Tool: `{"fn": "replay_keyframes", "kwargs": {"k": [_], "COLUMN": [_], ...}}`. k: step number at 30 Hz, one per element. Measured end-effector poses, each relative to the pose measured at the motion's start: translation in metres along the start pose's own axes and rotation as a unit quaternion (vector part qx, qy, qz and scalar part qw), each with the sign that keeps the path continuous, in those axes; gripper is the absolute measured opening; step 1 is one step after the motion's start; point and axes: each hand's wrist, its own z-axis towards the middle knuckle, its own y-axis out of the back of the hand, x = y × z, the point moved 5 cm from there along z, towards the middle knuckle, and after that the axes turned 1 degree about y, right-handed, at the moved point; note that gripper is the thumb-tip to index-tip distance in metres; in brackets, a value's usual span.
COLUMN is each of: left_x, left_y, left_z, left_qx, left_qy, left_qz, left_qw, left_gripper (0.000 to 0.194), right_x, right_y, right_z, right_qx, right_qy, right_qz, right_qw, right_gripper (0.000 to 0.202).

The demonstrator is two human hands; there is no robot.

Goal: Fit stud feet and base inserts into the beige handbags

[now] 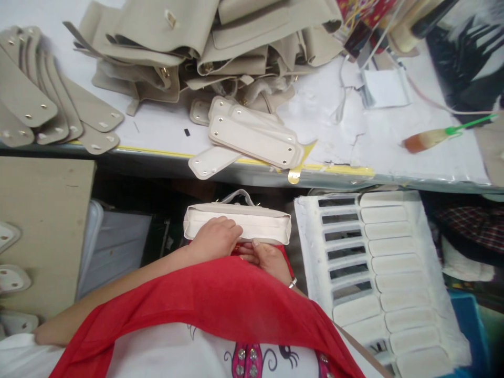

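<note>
A cream handbag [271,223] with a small raised handle [240,195] sits in front of my body, below the table edge. My left hand [218,237] lies on the bag's long pale side, fingers curled together against it. At the near lower edge, my right hand [270,258] pinches the bag's rim between thumb and fingers. A bracelet shows on the right wrist. The undersides of the fingers and the bag's far side are hidden.
Beige bag parts [236,52] are heaped on the white table [157,126], with punched strips [252,139] near its edge. More flaps [59,105] lie left. A glue bottle [429,140] lies right. Below stands a board of cream oval pieces [394,247].
</note>
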Motion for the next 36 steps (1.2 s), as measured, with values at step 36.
{"fn": "replay_keyframes", "kwargs": {"k": [36], "left_x": [0.031], "left_y": [0.006], "left_z": [-0.032], "left_qx": [-0.016], "left_qy": [0.054], "left_qz": [-0.014], "left_qw": [0.998], "left_gripper": [0.019], "right_x": [-0.013], "right_y": [-0.067], "right_z": [0.017], "right_qx": [0.072], "right_qy": [-0.005], "right_qz": [-0.039], "right_qw": [0.997], "right_gripper": [0.029]}}
